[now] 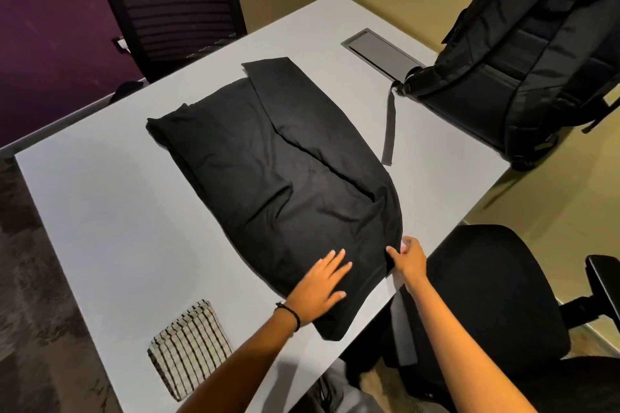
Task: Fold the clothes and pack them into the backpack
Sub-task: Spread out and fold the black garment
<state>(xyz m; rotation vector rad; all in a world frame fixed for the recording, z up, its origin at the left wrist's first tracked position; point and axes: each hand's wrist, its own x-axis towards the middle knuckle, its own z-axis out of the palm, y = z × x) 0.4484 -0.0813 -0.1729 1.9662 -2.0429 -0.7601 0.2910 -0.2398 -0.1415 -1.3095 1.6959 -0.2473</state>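
With the left hand [322, 285] pressing flat on the black garment [285, 161] and the right hand [409, 260] pinching its near edge, a hasty lift could pull the folded-in layers askew

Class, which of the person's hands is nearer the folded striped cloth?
Left. The left hand lies flat on the black garment, just right of the striped cloth; the right hand pinches the garment's edge, farther right.
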